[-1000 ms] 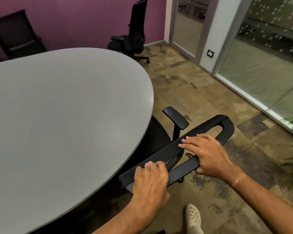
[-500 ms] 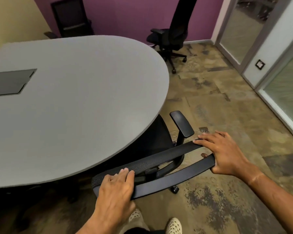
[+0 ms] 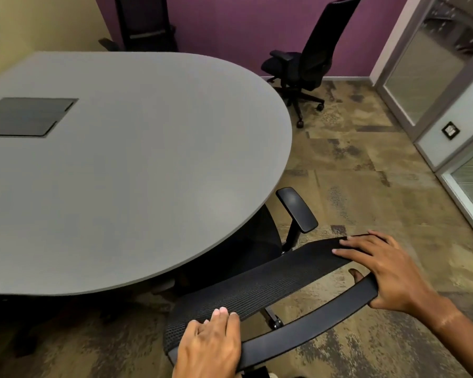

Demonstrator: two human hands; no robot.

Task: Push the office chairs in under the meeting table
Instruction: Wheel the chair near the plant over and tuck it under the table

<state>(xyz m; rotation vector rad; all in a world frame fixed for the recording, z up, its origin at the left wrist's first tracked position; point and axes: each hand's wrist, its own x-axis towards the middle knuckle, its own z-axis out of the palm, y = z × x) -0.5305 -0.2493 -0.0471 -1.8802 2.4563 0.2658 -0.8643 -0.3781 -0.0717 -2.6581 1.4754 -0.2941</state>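
The near office chair [image 3: 262, 293] sits at the lower middle of the frame, its seat already tucked beneath the rounded end of the grey surface [image 3: 137, 165], one armrest [image 3: 296, 208] standing just outside the edge. The left hand [image 3: 210, 347] holds the backrest's top bar near its left end, fingers curled over onto the mesh. The right hand [image 3: 388, 271] has its grip closed on the right end, fingers lying across the mesh, thumb hooked under the bar.

The bar looks stiff and is probably the soundest place to hold; the mesh below likely gives under pressure. On castors, the chair should roll readily over the low carpet but may swivel, so two spread hands suit it.

A second chair [image 3: 303, 61] stands well apart at the upper right; a third [image 3: 145, 23] sits at the top.
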